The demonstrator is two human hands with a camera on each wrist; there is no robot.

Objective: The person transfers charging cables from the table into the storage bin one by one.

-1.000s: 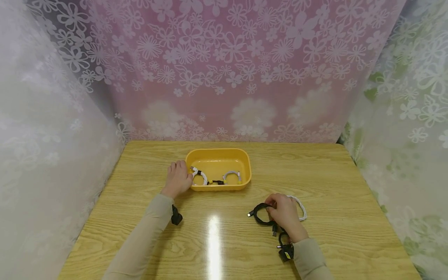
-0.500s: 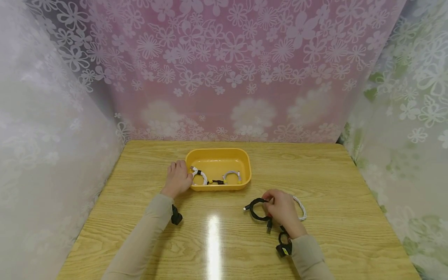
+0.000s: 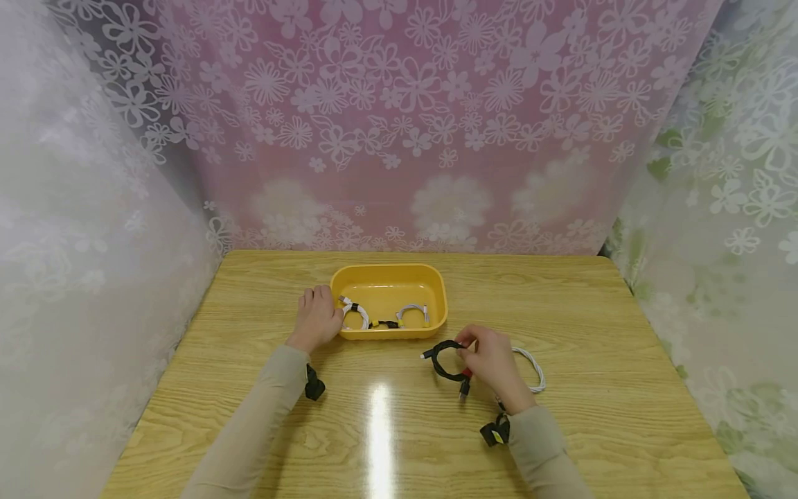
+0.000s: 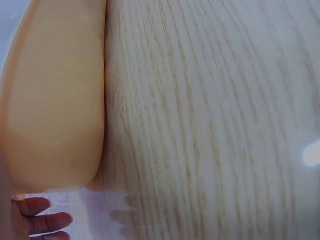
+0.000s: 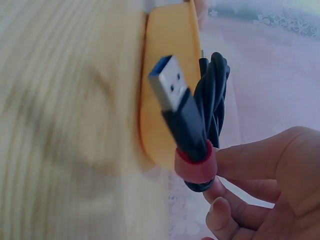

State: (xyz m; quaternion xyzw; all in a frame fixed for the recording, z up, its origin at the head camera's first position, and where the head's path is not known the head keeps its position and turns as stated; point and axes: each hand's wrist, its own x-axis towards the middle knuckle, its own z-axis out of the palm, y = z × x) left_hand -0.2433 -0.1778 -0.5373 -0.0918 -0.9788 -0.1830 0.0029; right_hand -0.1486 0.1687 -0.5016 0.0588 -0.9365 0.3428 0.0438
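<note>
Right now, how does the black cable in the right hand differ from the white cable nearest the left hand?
The black cable has a red band; the white cable has a black band. The right hand pinches the black cable outside the yellow box, while the white cable lies inside it. Both are wound into loops, with plugs showing.

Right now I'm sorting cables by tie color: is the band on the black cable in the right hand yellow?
No, the right wrist view shows a red band around that black cable.
</note>
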